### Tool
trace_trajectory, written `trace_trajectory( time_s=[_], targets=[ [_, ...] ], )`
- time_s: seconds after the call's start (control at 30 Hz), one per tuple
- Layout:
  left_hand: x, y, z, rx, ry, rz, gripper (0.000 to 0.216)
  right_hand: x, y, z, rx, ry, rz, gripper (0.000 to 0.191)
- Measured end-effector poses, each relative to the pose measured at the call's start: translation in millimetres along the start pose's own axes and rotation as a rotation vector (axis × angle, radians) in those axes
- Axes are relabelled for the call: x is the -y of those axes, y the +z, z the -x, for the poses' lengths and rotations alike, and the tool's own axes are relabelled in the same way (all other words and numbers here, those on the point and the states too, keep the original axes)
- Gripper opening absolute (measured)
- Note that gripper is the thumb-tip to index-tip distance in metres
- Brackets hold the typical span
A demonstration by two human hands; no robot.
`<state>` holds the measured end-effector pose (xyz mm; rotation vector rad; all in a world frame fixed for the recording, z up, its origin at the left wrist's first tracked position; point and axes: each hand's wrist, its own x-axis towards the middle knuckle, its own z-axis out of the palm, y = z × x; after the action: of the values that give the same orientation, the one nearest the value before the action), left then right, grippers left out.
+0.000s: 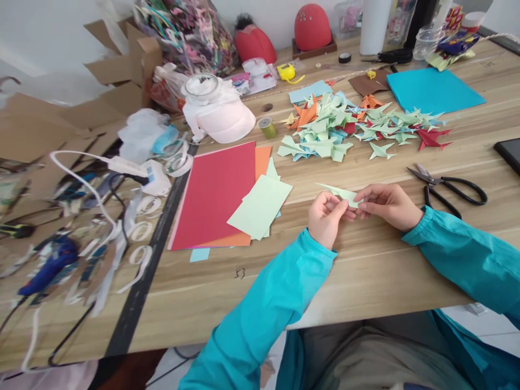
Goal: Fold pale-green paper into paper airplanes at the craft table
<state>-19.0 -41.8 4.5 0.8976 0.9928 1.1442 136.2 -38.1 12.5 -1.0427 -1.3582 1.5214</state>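
Note:
My left hand (327,216) and my right hand (389,205) meet over the wooden table (365,260), both pinched on a small folded light-green paper piece (340,192). Its pointed end sticks out to the left above my left fingers. Both arms wear teal sleeves. A loose light-green paper sheet (260,207) lies just left of my left hand, overlapping a red sheet (213,192) and an orange sheet. Behind my hands lies a pile of folded paper shapes (345,130), mostly green, some orange, blue and red.
Black-handled scissors (447,187) lie right of my right hand. A blue paper sheet (434,89) sits at the back right, a dark tablet edge (509,154) at far right. A white cap (221,116), a thread spool (267,128), tape rolls, cables and cardboard boxes crowd the left.

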Motion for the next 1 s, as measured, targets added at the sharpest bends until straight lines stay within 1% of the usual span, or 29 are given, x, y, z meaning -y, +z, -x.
trace_trajectory(
  time_s=[0.23,0.4,0.57,0.67,0.77,0.87,0.93,1.0],
  targets=[
    [2.2,1.6,-1.0,-0.111,0.046,0.019,0.038,1.9,-0.4,-0.5,-0.017,-0.017,0.006,0.021],
    [1.8,0.8,-1.8,-0.122,0.042,0.036,0.038,0.5,0.8,0.1,-0.008,-0.028,0.074,0.024],
    [3.1,0.8,-2.2,-0.133,0.088,-0.001,0.039,-4.1,2.9,-0.1,-0.034,-0.071,0.193,0.027],
    [3.6,0.9,-2.1,-0.138,0.104,-0.024,0.038,-5.5,3.4,-0.2,-0.047,-0.078,0.205,0.028],
    [2.9,1.6,-1.5,-0.136,0.097,-0.024,0.037,-4.4,2.4,-0.7,-0.059,-0.064,0.155,0.029],
    [2.2,2.0,-1.3,-0.130,0.107,0.002,0.038,-1.1,0.3,-2.0,-0.104,-0.024,0.054,0.031],
    [2.2,1.0,-2.4,-0.154,0.134,0.016,0.038,1.4,-1.4,-3.1,-0.140,-0.001,-0.059,0.030],
    [2.2,-1.6,-4.5,-0.206,0.165,0.013,0.034,3.7,-3.0,-4.0,-0.161,0.024,-0.181,0.027]
  ],
)
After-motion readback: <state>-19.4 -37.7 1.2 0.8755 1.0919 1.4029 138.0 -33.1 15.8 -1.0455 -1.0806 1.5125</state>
